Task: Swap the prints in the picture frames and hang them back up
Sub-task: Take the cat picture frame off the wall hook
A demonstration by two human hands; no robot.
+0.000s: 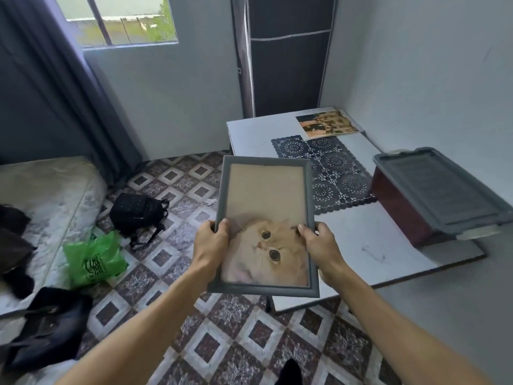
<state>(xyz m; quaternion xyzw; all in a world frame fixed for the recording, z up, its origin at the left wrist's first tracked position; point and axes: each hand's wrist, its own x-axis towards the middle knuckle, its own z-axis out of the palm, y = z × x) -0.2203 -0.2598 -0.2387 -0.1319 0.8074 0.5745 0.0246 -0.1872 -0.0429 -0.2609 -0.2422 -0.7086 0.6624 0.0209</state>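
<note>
I hold a grey picture frame in front of me, above the floor at the table's near left corner. Inside it is a print of an orange cat on a tan ground. My left hand grips the frame's left edge, thumb on the front. My right hand grips its right edge the same way. A second print, showing people, lies flat at the far end of the white table.
A dark lace mat covers the table's middle. A red box with a grey lid stands on its right side. A black backpack, green plastic bag and dark bag lie on the tiled floor by a mattress.
</note>
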